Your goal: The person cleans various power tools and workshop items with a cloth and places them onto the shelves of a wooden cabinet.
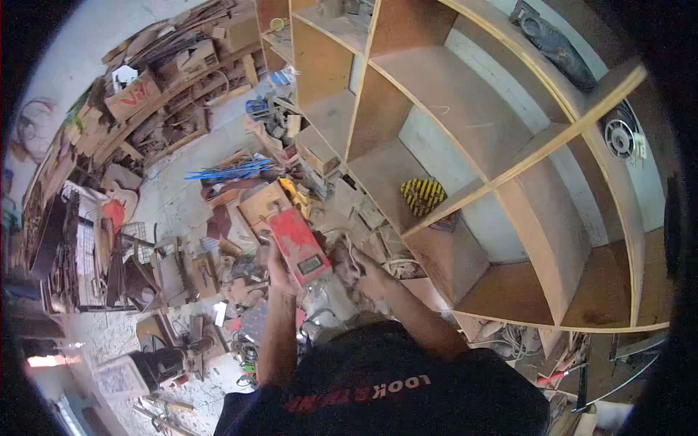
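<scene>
Your left hand [281, 272] is clamped on the red, dusty, rectangular box with a small dark window [298, 243], gripping its left side near the lower end. That box is raised in front of you, slightly tilted, above the clutter on the floor. Your right hand [369, 277] is just to the right of the box, its fingers bent; you have something greyish there, but it is too blurred for me to tell what it is or whether your fingers are closed on it. Your 2 hands are apart, with the box's lower right corner between them.

Just beyond the box are a brown cardboard box [262, 206] and a bright yellow object [295, 198]. Farther off lies a bundle of thin blue rods [231, 171]. To your right is a tall, open, brown wooden shelving unit [454, 98]; 1 compartment holds a yellow-and-black striped item [423, 196]. On its far right side is a round, grey, disc-shaped part [619, 138].
</scene>
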Tool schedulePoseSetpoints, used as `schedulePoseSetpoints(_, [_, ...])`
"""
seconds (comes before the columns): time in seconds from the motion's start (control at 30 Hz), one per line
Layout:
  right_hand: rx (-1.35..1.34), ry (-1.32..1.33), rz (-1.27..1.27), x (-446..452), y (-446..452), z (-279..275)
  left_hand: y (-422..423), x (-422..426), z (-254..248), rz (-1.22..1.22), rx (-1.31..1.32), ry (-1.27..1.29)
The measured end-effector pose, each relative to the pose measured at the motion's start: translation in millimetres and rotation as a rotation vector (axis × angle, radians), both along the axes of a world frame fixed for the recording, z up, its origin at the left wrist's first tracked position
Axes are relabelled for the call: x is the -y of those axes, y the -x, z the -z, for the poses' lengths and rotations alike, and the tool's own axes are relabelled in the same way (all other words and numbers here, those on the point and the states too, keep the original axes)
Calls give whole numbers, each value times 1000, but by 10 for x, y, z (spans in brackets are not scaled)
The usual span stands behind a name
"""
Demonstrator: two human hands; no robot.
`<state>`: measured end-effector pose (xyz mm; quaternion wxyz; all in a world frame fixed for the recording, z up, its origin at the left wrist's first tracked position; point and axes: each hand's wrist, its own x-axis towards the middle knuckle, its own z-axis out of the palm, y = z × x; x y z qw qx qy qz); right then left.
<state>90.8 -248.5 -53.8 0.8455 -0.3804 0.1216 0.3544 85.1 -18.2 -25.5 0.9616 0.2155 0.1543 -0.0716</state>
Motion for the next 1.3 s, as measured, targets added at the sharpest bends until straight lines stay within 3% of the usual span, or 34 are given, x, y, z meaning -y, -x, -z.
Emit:
schedulePoseSetpoints(0.1, [-69,-44,-133,104,-178,63,-334,324,437,350,115,195])
schedulePoseSetpoints(0.17, [-97,-47,-176,185,-381,26,-586,687,375,157,-114,0])
schedulePoseSetpoints(0.2, [55,-39,-75,219,-458,-75,-748,664,1088,281,-149,-283])
schedulePoseSetpoints(0.23, [206,-28,26,258,-532,-171,-879,764,1015,290,-155,-270])
schedulePoseSetpoints(0.27, [152,51,175,263,-594,-235,-1000,879,949,306,-150,-421])
schedulePoseSetpoints(0.3, [140,64,181,328,-684,-142,-1104,970,932,325,-144,-574])
schedulePoseSetpoints(0.33, [182,93,231,411,-769,-13,-1218,1080,1233,363,-91,-657])
schedulePoseSetpoints(0.43, [207,134,297,731,-980,665,-1569,1540,1488,324,-138,-479])
schedulePoseSetpoints(0.47, [315,262,352,797,-1042,849,-1666,1604,1027,349,135,-786])
schedulePoseSetpoints(0.5, [422,391,406,844,-1088,970,-1819,1651,972,356,132,-773])
schedulePoseSetpoints(0.53, [416,403,407,859,-1132,1042,-1968,1686,982,542,214,-664])
schedulePoseSetpoints(0.57, [288,191,549,877,-1190,1105,-2118,1731,1000,721,299,-546])
schedulePoseSetpoints(0.6, [226,90,613,971,-1200,1221,-2261,1790,1071,814,-25,-347])
schedulePoseSetpoints(0.63, [165,-12,680,1069,-1209,1346,-2416,1877,1173,815,-21,-335])
schedulePoseSetpoints(0.7, [-33,42,644,1353,-763,1889,-2720,2066,1395,751,325,-585])
schedulePoseSetpoints(0.77, [-18,343,487,1330,-243,1991,-3032,2210,1633,659,308,-613])
schedulePoseSetpoints(0.83, [82,734,392,1225,-54,1314,-3452,2417,1957,531,499,-915])
schedulePoseSetpoints(0.9, [-63,576,488,1495,335,1312,-3784,2510,1890,499,562,-1104])
schedulePoseSetpoints(0.93, [-4,890,304,1738,670,1648,-3891,2541,1826,520,566,-1196])
schedulePoseSetpoints(0.97, [26,1037,153,1890,704,1670,-3961,2613,1864,509,567,-1182])
schedulePoseSetpoints(1.0, [60,1178,-2,2043,737,1692,-4033,2689,1896,350,627,-1347])
schedulePoseSetpoints(1.03, [64,1175,-59,2054,674,1470,-4113,2758,1949,182,679,-1508])
schedulePoseSetpoints(1.07, [71,1171,-117,2040,578,1208,-4204,2832,2040,165,678,-1496])
schedulePoseSetpoints(1.17, [-273,1185,-94,2093,542,1025,-4509,3020,2496,100,639,-1549])
schedulePoseSetpoints(1.2, [-392,1184,-80,2123,564,1006,-4593,3102,2635,-84,638,-1520])
schedulePoseSetpoints(1.23, [-402,1193,-78,2156,568,1061,-4668,3141,2687,-268,632,-1484])
schedulePoseSetpoints(1.3, [-305,1235,-102,2232,596,1180,-4825,3163,2762,-385,605,-1513])
